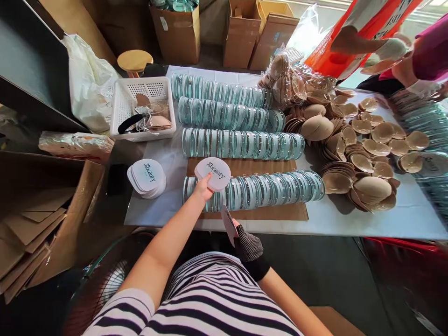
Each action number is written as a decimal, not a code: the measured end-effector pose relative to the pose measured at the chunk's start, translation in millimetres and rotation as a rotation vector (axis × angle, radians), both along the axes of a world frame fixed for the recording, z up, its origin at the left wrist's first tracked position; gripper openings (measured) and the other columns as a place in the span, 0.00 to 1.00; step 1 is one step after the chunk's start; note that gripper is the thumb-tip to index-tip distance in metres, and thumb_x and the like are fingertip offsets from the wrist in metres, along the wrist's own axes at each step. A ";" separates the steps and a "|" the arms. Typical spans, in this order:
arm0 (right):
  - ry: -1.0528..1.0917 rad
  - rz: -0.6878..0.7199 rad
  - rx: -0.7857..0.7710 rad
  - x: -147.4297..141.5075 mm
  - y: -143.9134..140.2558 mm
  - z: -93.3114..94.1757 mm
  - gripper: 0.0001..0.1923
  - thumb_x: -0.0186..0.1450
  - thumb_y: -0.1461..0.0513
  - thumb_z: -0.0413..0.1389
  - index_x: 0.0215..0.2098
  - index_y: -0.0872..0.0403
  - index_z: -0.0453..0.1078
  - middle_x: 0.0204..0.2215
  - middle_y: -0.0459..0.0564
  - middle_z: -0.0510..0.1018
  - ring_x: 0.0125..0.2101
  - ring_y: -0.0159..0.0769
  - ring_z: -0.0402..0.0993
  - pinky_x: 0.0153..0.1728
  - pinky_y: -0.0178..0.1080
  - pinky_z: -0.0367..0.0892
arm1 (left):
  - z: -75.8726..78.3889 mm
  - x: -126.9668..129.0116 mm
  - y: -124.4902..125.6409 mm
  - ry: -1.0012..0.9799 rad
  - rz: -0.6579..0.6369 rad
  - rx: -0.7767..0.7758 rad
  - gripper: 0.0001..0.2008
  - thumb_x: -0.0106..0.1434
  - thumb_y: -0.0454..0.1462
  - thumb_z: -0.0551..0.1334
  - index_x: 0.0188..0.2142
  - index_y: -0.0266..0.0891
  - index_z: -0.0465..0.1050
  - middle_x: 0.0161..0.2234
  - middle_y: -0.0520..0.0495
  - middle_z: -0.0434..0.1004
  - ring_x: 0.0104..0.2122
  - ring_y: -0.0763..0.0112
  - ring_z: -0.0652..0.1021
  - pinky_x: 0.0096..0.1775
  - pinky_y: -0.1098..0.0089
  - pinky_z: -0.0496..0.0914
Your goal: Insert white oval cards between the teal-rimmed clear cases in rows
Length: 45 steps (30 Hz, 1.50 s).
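Observation:
My left hand (203, 187) holds a small stack of round white cards printed "Sbeauty" (213, 173) above the near row of clear round cases (255, 189). My right hand (247, 245), in a dark dotted glove, grips a single round card (228, 225) by its edge, close to the table's front edge. Several rows of the same cases (224, 114) lie on edge across the table. Another pile of white cards (147, 177) rests to the left.
A heap of beige round puffs (364, 149) covers the table's right side. A white basket (140, 112) sits at the back left. Cardboard boxes (241, 32) stand behind. Another person's hands (395, 46) work at the far right. Flattened cardboard (31, 228) is stacked left.

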State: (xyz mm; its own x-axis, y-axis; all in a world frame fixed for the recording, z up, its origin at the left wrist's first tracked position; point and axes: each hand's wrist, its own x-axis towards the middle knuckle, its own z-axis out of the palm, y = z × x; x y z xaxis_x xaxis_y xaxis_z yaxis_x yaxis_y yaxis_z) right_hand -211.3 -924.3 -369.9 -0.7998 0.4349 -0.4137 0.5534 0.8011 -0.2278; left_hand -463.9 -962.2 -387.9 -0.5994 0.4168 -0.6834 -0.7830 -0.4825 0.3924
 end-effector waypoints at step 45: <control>0.344 -0.838 -1.624 -117.7 21.7 -44.4 0.12 0.70 0.53 0.45 0.33 0.51 0.60 0.20 0.39 0.67 0.16 0.25 0.61 0.22 0.31 0.64 | -15.0 16.4 -5.9 0.075 0.066 0.138 0.18 0.62 0.33 0.63 0.52 0.40 0.70 0.50 0.41 0.78 0.49 0.58 0.78 0.51 0.53 0.72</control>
State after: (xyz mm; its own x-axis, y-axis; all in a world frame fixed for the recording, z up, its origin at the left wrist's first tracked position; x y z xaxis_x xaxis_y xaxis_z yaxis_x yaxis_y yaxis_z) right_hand -329.0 -902.6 -414.3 -0.7409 0.1050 -0.6634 0.4090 -0.7130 -0.5695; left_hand -447.5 -968.1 -402.9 -0.6756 0.4617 -0.5748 -0.7190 -0.5849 0.3753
